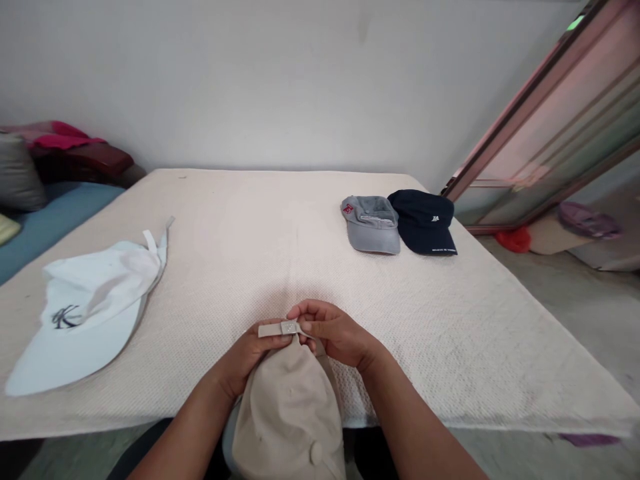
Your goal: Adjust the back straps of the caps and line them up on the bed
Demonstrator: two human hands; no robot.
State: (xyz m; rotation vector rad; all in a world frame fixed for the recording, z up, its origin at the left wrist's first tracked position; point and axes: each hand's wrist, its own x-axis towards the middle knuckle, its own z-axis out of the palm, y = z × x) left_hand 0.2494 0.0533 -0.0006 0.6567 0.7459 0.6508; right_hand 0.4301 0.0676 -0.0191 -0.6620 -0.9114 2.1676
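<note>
A beige baseball cap (287,407) hangs at the table's front edge, its back strap turned up toward the far side. At that strap, a small metal buckle (289,327) shows between my hands. My left hand (250,353) is closed on the strap's left part, where a short strap end sticks out. With its fingers pinched, my right hand (333,330) grips the strap just right of the buckle. The cap's lower part runs out of view at the bottom.
A pale blue-white cap (95,300) lies at the left. Toward the back right, a grey cap (373,227) touches a navy cap (423,220). A cream cloth covers the table (450,333). Behind it stands a wall (280,80); cushions lie at far left.
</note>
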